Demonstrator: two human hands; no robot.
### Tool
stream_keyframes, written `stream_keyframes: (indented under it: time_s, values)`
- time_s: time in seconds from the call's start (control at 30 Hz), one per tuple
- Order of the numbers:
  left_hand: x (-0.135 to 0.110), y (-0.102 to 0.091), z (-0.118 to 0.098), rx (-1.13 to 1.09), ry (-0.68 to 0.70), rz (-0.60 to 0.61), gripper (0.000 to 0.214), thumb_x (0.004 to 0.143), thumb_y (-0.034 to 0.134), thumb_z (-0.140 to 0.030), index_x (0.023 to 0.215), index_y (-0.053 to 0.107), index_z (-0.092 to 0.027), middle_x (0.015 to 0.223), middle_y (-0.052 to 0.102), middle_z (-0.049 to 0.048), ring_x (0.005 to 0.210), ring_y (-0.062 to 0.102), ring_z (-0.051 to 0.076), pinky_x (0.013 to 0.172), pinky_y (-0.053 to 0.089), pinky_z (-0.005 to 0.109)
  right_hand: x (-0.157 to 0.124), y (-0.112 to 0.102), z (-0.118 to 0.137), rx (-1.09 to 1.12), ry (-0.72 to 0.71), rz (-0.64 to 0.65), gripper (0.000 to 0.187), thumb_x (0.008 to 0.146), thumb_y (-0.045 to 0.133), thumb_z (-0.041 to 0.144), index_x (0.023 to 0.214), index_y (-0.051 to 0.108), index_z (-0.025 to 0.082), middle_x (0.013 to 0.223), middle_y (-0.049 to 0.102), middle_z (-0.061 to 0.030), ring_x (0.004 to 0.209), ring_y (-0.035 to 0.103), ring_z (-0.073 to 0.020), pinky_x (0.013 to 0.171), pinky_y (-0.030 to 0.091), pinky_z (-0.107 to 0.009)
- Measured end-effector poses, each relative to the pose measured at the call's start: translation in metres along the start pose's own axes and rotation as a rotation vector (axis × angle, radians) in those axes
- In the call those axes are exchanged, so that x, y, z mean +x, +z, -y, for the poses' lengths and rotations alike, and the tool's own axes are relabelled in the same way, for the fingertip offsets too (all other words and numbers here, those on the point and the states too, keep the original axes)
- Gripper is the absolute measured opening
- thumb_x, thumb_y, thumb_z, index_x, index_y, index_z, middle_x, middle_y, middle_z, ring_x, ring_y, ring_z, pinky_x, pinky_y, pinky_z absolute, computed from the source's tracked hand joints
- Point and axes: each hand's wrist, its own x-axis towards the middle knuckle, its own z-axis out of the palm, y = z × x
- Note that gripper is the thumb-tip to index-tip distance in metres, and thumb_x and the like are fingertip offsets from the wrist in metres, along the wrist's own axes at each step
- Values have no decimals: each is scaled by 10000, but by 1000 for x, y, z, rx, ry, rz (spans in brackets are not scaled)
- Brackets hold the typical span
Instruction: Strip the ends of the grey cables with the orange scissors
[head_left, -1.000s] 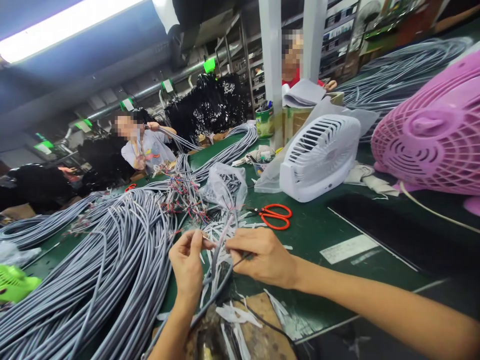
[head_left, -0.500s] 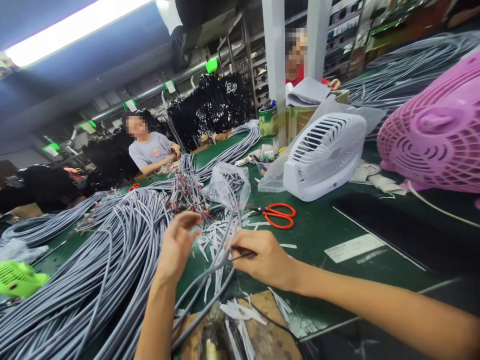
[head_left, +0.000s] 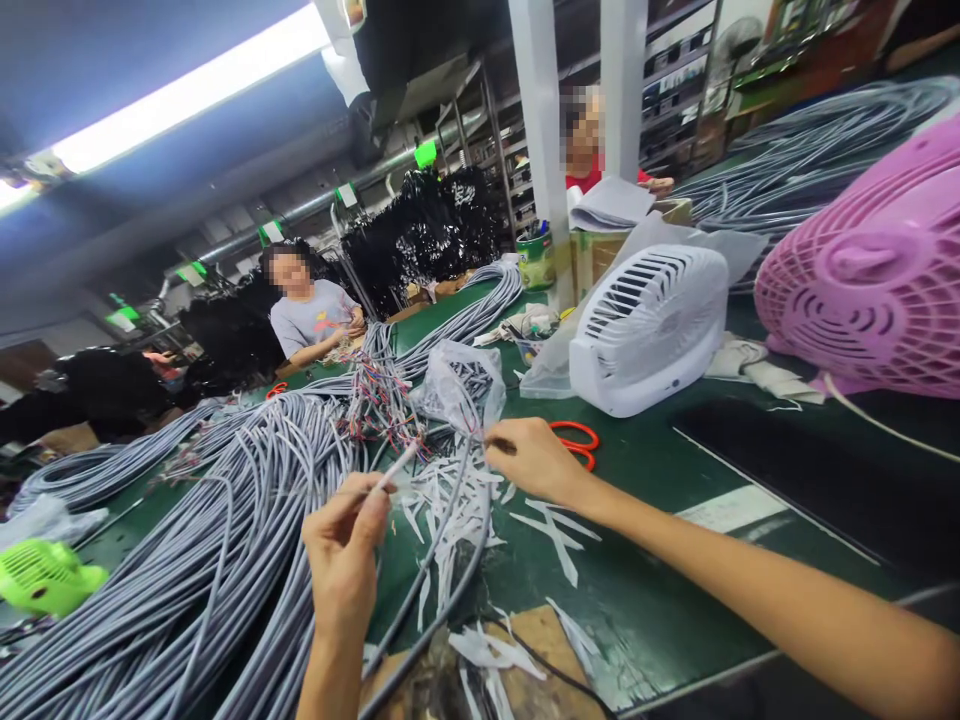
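My left hand (head_left: 345, 545) is closed, with a thin pale rod-like piece (head_left: 401, 465) pinched between thumb and fingers, its tip pointing up and away. Farther right, my right hand (head_left: 536, 460) has its fingers curled together beside the grey cable (head_left: 480, 500); what they hold, if anything, is hidden. Just beyond it lies a clear plastic bag (head_left: 461, 380) of small grey pieces. Red-handled scissors (head_left: 581, 440) sit partly behind my right hand. White strips (head_left: 450, 500) are scattered between my hands. A bunch of cable ends with coloured wires (head_left: 379, 395) lies past my left hand.
Large bundles of grey cable (head_left: 217, 560) fill the left of the green table (head_left: 622, 590). A white fan (head_left: 652, 330) and a pink fan (head_left: 862, 270) stand on the right, near a dark flat panel (head_left: 795, 480). A co-worker (head_left: 319, 315) sits across the table.
My left hand, open and without the pale piece before, now pinches it. My right hand has moved slightly up and away, towards the scissors. More white strips show on the table below it.
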Motion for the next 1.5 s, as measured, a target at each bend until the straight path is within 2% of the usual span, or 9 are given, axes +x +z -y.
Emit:
stream_keyframes:
  time_s: [0.1,0.33,0.43,0.53,0.83,0.97,1.17,1.33,1.5]
  values:
    - [0,2,1,56,-50,-21,269,667,691,-383,555,661,-140,497,463,-19,428,323,65,384,244,190,3,-4,5,138,58,-13,173,706,510,138,656,675,131,594,661,-35,528,565,-126,501,410,-208]
    - [-11,22,5,230,-53,277,247,724,642,-329,551,666,-155,558,506,10,502,431,101,434,346,187,-12,-11,35,660,65,104,313,788,527,393,745,660,112,594,599,-22,528,530,-105,475,415,-195]
    - [-12,23,8,246,-65,346,169,739,632,-315,716,727,-177,808,609,62,572,494,115,427,351,184,-11,-15,33,631,45,115,371,804,524,439,677,638,108,589,581,-22,536,513,-103,488,402,-200]
    - [-11,21,9,255,-9,388,196,782,591,-285,889,729,-195,732,623,46,552,491,112,468,371,194,-10,-20,30,570,-1,152,443,843,467,478,664,634,109,583,573,-22,535,498,-99,498,389,-206]
    - [-14,23,8,462,287,558,292,843,500,-234,628,674,-142,496,509,3,465,439,99,445,317,210,-12,-17,27,484,-220,193,424,863,447,343,486,447,150,473,348,46,450,313,-59,432,255,-194]
    - [-13,21,10,543,436,433,193,826,513,-172,727,677,-149,513,526,-11,445,446,89,426,324,194,-13,-11,26,466,-82,260,394,868,407,266,487,384,169,469,264,65,430,262,-57,409,222,-193]
    - [-11,20,10,795,573,443,251,834,440,-100,881,682,-149,540,530,-6,451,472,91,437,339,182,-21,-10,29,369,-409,160,349,853,445,240,512,408,172,509,341,44,472,314,-74,461,254,-214]
    - [-15,25,14,828,716,458,256,825,441,-85,710,665,-130,475,463,-10,403,402,91,400,295,196,-17,-5,29,417,-127,152,462,863,442,341,464,268,185,483,218,64,453,229,-58,432,211,-205]
    - [-15,22,12,705,752,315,183,799,505,-67,826,670,-139,523,566,0,433,465,88,451,369,182,-18,6,25,517,112,393,489,831,447,460,448,375,166,429,313,54,421,284,-54,398,214,-191]
